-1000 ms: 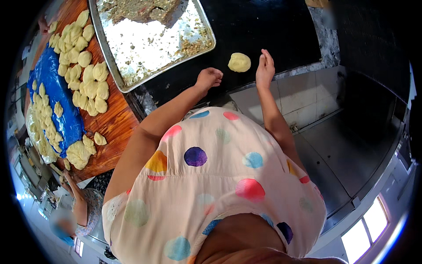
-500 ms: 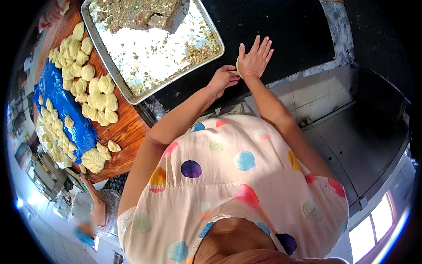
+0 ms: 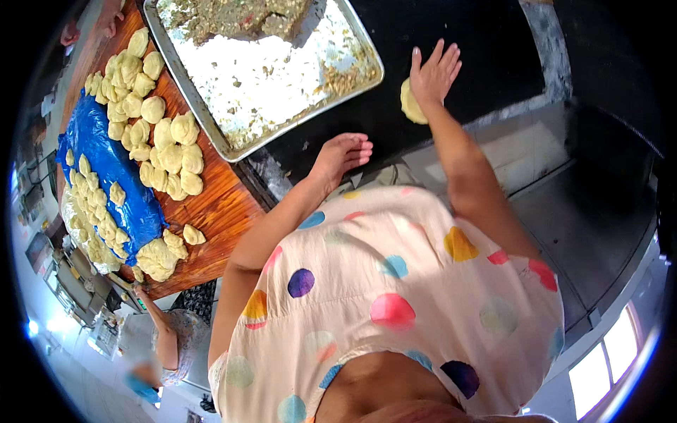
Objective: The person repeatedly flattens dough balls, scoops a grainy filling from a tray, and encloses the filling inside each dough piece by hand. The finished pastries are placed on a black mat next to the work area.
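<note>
Right hand (image 3: 434,76) laid out flat at the dough (image 3: 411,104), palm covering its right side; the pale round left edge shows past the thumb side. Fingers straight and a little spread, thumb well out, pinching nothing; the flat palm looks meant to bear down evenly, though actual pressure cannot be told. Dough sits on the black worktop (image 3: 486,49), near its front edge, presumably for a firm surface in easy reach. Left hand (image 3: 342,155) apart, nearer the body, fingers pressed together and slightly bent, nothing seen in them; seems kept aside to leave the right one room. Tray (image 3: 261,77) just beyond it, a crumbly brown block (image 3: 247,17) at the far end, likely set close for reach. Left of that, the wooden table (image 3: 218,218) carries many pale lumps (image 3: 173,151), some on a blue sheet (image 3: 106,155), perhaps to stop sticking. Against half a second ago: hands then met, dough nearly hidden between them; now they are parted, more dough shows. A second ago it lay uncovered between both hands.
</note>
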A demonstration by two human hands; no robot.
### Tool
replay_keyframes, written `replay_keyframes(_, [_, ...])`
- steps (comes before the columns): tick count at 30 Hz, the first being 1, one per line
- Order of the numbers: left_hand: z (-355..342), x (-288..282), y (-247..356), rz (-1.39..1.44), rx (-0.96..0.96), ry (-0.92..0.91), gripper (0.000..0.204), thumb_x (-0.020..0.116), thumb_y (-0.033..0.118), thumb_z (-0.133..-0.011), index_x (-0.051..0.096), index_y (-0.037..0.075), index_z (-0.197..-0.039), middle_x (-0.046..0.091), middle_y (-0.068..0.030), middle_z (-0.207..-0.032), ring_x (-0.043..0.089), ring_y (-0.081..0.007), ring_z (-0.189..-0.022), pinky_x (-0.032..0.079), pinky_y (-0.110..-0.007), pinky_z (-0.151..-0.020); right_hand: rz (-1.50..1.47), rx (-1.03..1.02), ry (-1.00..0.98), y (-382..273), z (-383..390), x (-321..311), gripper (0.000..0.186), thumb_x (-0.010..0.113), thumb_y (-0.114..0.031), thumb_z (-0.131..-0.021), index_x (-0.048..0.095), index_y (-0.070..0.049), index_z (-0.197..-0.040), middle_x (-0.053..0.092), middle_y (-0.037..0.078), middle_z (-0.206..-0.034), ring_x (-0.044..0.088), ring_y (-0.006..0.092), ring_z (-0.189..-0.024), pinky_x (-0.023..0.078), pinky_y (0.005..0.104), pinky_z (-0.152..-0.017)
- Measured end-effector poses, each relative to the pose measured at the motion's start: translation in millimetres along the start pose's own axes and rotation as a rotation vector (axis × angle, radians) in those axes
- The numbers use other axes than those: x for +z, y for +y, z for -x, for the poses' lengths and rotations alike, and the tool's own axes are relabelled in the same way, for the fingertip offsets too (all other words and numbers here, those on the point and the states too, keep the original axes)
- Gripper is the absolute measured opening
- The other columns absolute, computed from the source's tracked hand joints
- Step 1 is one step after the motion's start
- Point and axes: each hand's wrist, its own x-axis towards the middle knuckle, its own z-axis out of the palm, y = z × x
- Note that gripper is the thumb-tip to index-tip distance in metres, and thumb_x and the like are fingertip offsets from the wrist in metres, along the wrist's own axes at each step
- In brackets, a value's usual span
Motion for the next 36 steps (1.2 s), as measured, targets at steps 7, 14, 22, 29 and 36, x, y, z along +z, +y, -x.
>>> replay_keyframes(7, [21.2, -26.6, 3.7, -0.11, 0.143, -0.002, 0.024, 0.049, 0.016, -0.097, 0.058, -0.001, -0.112, 0.065, -0.0124, -0.104, 0.065, -0.0208, -0.093, 0.053, -0.034, -0.087, 0.001, -0.344, 0.045, -21.6, 49.5, -13.3, 0.064, 0.047, -0.043, -0.096, 0.036, -0.003, -0.144, 0.027, 0.028, -0.15, 0.027, 0.04, -0.14, 0.016, 0.0522, -0.115])
replay_keyframes(14, [28.1, -27.4, 2.0, -0.227, 0.155, -0.064, 0.026, 0.049, 0.018, -0.099, 0.058, 0.002, -0.117, 0.065, -0.011, -0.108, 0.063, -0.0195, -0.1, 0.051, -0.033, -0.092, -0.231, -0.133, 0.118, -11.1, 48.3, -22.7, 0.064, 0.049, -0.04, -0.096, 0.034, 0.0, -0.144, 0.019, 0.027, -0.154, 0.019, 0.0367, -0.144, 0.011, 0.0485, -0.118])
replay_keyframes(22, [-8.1, 39.8, 14.7, -1.799, 1.137, -0.098, 0.073, 0.064, 0.034, -0.088, 0.033, -0.004, -0.143, 0.032, -0.0229, -0.149, 0.032, -0.0367, -0.139, 0.025, -0.044, -0.115, -0.352, 0.165, 0.215, 20.5, 52.3, -17.2, 0.059, 0.044, -0.038, -0.099, 0.034, -0.001, -0.144, 0.02, 0.027, -0.154, 0.022, 0.0373, -0.143, 0.018, 0.0454, -0.116])
replay_keyframes(29, [-103.2, 61.3, 1.5, -1.928, 1.093, -0.065, 0.091, 0.069, 0.042, -0.082, 0.025, -0.005, -0.146, 0.02, -0.0212, -0.155, 0.017, -0.033, -0.146, 0.014, -0.043, -0.119, -0.588, 0.304, 0.087, 57.1, 76.2, -33.2, 0.037, 0.062, -0.022, -0.092, 0.057, -0.003, -0.123, 0.053, 0.017, -0.126, 0.057, 0.0287, -0.111, 0.047, 0.0368, -0.093])
replay_keyframes(36, [-82.0, 55.0, 16.6, -1.78, 0.989, -0.128, 0.071, 0.071, 0.026, -0.082, 0.039, 0.001, -0.14, 0.031, -0.0251, -0.149, 0.04, -0.0395, -0.132, 0.032, -0.044, -0.112, -0.662, 0.285, -0.636, 63.1, 44.4, -47.5, 0.039, 0.082, -0.027, -0.074, 0.064, -0.003, -0.1, 0.064, 0.007, -0.084, 0.062, 0.0158, -0.071, 0.05, 0.0306, -0.066])
